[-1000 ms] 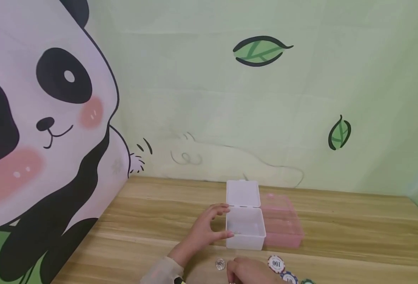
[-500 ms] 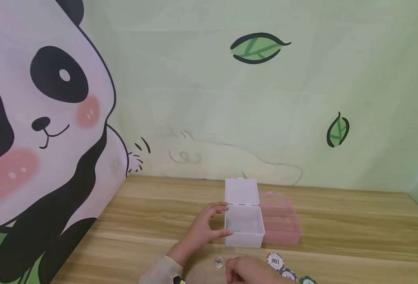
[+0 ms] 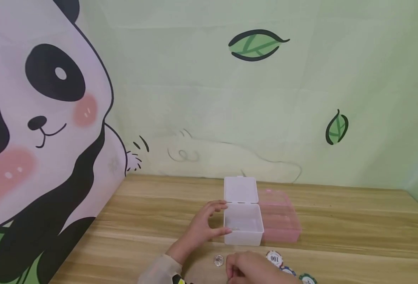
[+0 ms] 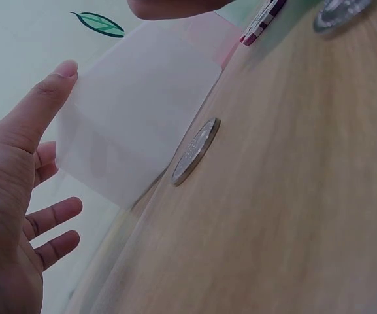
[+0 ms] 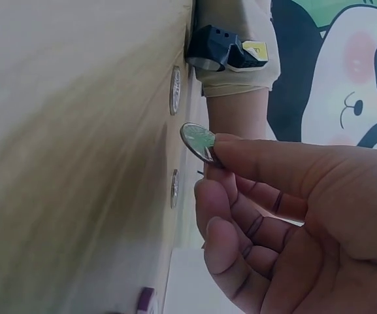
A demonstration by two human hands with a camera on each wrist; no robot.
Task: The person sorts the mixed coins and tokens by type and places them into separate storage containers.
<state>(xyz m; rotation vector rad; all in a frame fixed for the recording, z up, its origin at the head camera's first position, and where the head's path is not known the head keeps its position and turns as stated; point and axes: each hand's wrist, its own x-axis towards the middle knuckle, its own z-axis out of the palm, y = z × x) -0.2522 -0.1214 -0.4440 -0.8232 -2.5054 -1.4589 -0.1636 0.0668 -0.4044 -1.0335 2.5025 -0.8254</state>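
In the right wrist view my right hand (image 5: 306, 203) pinches a silver coin (image 5: 196, 140) between thumb and index finger, held just off the table. Two other coins, a nearer coin (image 5: 174, 188) and a farther coin (image 5: 175, 90), lie flat on the wood. The head view shows one loose coin (image 3: 218, 260) left of my right hand (image 3: 251, 268). My left hand (image 3: 203, 227) spans the left side of an open-lidded white plastic box (image 3: 243, 238), thumb and index finger touching its rim. Inside the box, small shiny pieces (image 3: 235, 228) sit near the front left corner.
A translucent pink box (image 3: 281, 221) stands against the white box's right side. Several poker chips lie at the front right, among them a white chip marked 100 (image 3: 274, 259) and a green chip (image 3: 307, 279). Behind the wooden table (image 3: 152, 197) hangs a panda-print cloth (image 3: 195, 79).
The whole head view has shifted slightly up and left. My right hand has edged a little forward and right, covering more of the blue chip. My left hand keeps its place on the box.
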